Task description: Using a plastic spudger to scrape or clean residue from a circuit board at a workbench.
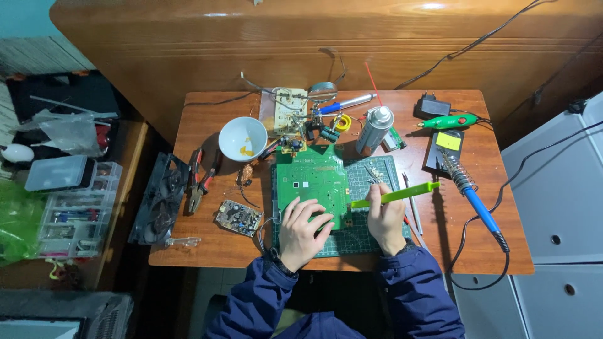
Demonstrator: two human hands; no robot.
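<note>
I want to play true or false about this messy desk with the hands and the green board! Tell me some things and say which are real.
1. The left hand rests on the large green circuit board. True.
2. The right hand holds a red screwdriver. False: it holds a thin yellow-green plastic tool.
3. The round white bowl lies left of the green board. True.
4. The blue-handled soldering iron is in the left hand. False: it sits in its coiled stand at the right of the wooden table.
5. The red-handled pliers lie near the table's left edge. True.
</note>
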